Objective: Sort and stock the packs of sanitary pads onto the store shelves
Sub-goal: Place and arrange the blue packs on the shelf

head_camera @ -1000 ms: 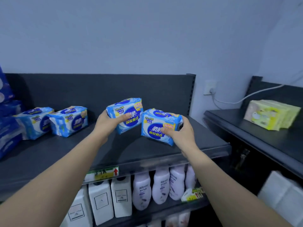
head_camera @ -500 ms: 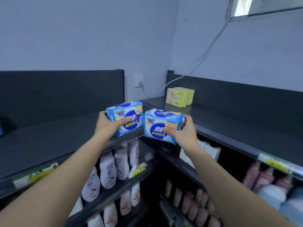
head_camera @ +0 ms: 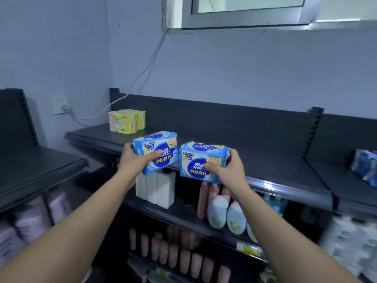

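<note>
Grips the first pack [head_camera: 163, 144] of pads in the left hand [head_camera: 135, 162], thumb across the printed blue face, fingers curled behind. Grips the second pack [head_camera: 195, 162], a match, in the right hand [head_camera: 229, 170] the same way. Holds both side by side, nearly touching, in the air at the front edge of the top shelf [head_camera: 275, 168], apparently not yet resting on it.

Reads as the carry-to-placement step: two packs in hand, neither stocked. Calls next for a reach over that edge and a set-down on the bare top shelf, faces outward. Shows yellow packs [head_camera: 126, 121] at the top shelf's far left end and more blue packs [head_camera: 365, 168] on the section right of it, probably the matching group, so likely a move rightward first.
</note>
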Demonstrator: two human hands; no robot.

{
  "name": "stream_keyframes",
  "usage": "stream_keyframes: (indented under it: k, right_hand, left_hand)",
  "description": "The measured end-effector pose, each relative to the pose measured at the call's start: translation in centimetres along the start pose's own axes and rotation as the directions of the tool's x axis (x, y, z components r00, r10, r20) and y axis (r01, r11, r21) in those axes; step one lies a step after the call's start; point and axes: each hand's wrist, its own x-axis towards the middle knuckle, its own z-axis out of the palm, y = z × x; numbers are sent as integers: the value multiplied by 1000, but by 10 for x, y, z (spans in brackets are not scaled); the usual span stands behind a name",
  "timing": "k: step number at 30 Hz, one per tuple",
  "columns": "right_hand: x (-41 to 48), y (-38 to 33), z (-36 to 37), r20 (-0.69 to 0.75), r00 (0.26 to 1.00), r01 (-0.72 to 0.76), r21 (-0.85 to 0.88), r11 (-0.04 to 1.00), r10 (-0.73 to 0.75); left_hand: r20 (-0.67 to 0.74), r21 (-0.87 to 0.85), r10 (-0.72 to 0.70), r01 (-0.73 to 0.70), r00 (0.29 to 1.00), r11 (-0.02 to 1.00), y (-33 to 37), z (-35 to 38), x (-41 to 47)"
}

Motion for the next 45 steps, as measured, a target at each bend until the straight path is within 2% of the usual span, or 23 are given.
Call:
stream_keyframes:
  k: [7, 11, 20, 28, 31, 34, 37, 41, 45]
  right_hand:
    - [6, 10, -149, -136, 991, -1, -80, 997, -10]
    - [2, 12, -226, -191, 982, -2, -48, 999, -8]
    - [-5, 27, -372, -352, 935, -57, -72, 996, 28]
    - [-3, 47, -492, -535, 844, -119, -122, 985, 36]
    - [4, 53, -533, -577, 816, -112, -139, 984, 11]
    - [15, 63, -572, -586, 810, -133, -134, 982, 30]
    - [27, 73, -608, -541, 829, -200, -53, 978, 140]
    - [42, 88, -649, -489, 842, -237, 43, 971, 228]
    - [59, 99, -669, -505, 813, -267, 115, 957, 288]
  left_hand:
    - [180, -33, -6, 13, 984, 999, -2, 150, -39]
    - [248, -39, 5, 5, 969, 999, -2, 225, -60]
    - [450, -66, 1, 32, 893, 997, 0, 375, -105]
    - [652, -80, -30, 108, 758, 991, -7, 498, -136]
    - [734, -61, -40, 124, 678, 990, -9, 542, -143]
    - [819, -3, -66, 120, 570, 993, -13, 585, -147]
    - [876, 51, -91, 97, 474, 994, -20, 621, -148]
    - [913, 75, -113, 111, 391, 991, -28, 661, -147]
    - [936, 92, -118, 91, 333, 992, -32, 687, -145]
